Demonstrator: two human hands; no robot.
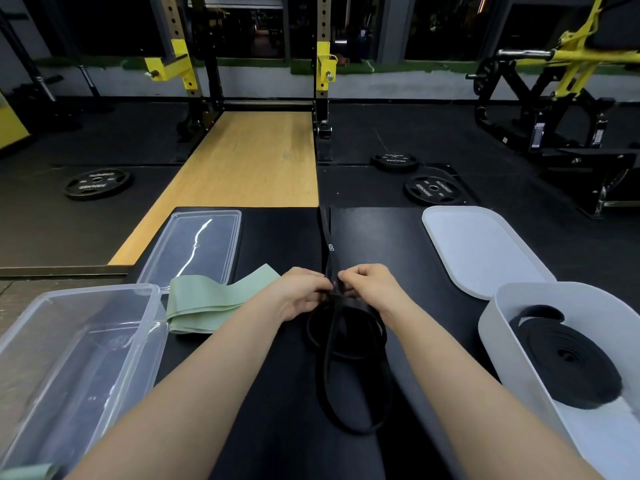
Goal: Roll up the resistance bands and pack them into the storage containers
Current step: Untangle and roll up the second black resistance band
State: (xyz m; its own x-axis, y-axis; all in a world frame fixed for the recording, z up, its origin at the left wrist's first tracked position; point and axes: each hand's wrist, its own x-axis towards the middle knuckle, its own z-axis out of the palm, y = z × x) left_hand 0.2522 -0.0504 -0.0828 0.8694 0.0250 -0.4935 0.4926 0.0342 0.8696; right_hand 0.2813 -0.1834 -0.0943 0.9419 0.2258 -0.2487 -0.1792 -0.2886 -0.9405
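Note:
A long black resistance band (329,244) runs from the far edge of the black mat toward me and loops loosely near my forearms. My left hand (304,292) and my right hand (367,285) meet in the middle and both pinch this band at one spot. A pale green flat band (207,303) lies folded to the left of my left hand. On the right, a white tub (498,320) holds a rolled black band (575,358). A clear plastic container (79,341) stands at the near left.
A clear lid (194,247) lies behind the green band; a white lid (478,247) lies behind the white tub. A scrap of green band (31,472) shows at the bottom left. Weight plates (98,183) lie on the floor beyond, with a squat rack (322,74) at the back.

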